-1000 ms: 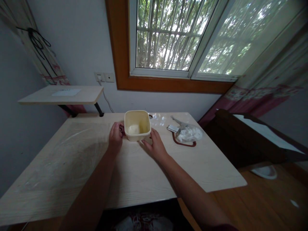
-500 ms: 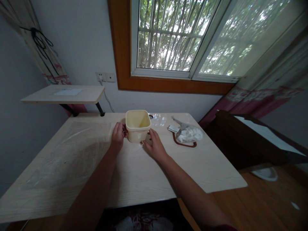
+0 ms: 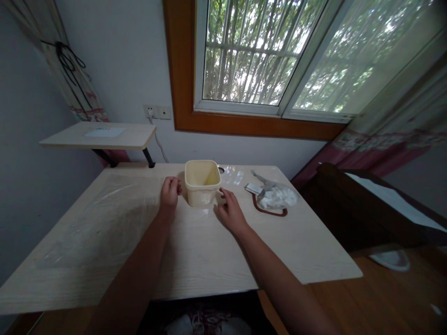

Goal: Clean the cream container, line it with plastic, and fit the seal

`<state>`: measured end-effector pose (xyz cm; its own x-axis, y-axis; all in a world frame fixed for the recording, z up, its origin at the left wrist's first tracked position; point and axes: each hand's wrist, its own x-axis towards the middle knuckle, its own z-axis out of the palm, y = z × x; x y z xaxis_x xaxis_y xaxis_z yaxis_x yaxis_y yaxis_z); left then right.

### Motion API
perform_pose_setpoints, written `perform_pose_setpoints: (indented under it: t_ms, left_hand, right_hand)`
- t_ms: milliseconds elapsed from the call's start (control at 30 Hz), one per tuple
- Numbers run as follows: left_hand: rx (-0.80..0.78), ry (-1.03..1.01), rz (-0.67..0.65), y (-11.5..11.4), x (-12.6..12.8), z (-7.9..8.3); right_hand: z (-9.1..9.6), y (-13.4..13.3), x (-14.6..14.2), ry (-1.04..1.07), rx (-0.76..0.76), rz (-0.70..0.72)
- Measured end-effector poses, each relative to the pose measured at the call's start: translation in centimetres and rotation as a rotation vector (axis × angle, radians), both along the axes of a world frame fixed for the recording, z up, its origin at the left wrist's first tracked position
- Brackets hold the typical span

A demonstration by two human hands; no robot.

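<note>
A cream square plastic container (image 3: 202,182) stands upright on the pale wooden table (image 3: 195,251), near its far edge. My left hand (image 3: 169,194) sits just left of it, fingers loosely curled, a small gap away and holding nothing. My right hand (image 3: 231,211) rests on the table at the container's lower right, fingers spread and apart from it.
A clear plastic bag of white stuff (image 3: 277,196) lies on a dark red ring (image 3: 269,211) to the right, with a small card (image 3: 253,188) beside it. A raised shelf (image 3: 99,136) stands at the back left. A dark bed frame (image 3: 366,204) sits right of the table.
The container, tilted toward me a second ago, now stands upright on the table. Both hands have let go of it and drawn slightly away.
</note>
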<state>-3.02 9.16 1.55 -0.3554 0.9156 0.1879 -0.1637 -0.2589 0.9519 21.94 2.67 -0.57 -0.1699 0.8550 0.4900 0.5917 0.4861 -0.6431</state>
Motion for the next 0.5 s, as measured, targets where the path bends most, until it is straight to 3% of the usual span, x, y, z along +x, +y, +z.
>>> perform_pose_setpoints:
  t_ms: [200, 500]
  left_hand:
    - [-0.075, 0.173, 0.071, 0.8, -1.5, -0.1]
    - [0.094, 0.973, 0.089, 0.1, -4.7, 1.1]
  right_hand:
    - [-0.4, 0.4, 0.4, 0.072, -0.042, -0.05]
    - [-0.6, 0.3, 0.5, 0.025, -0.006, -0.035]
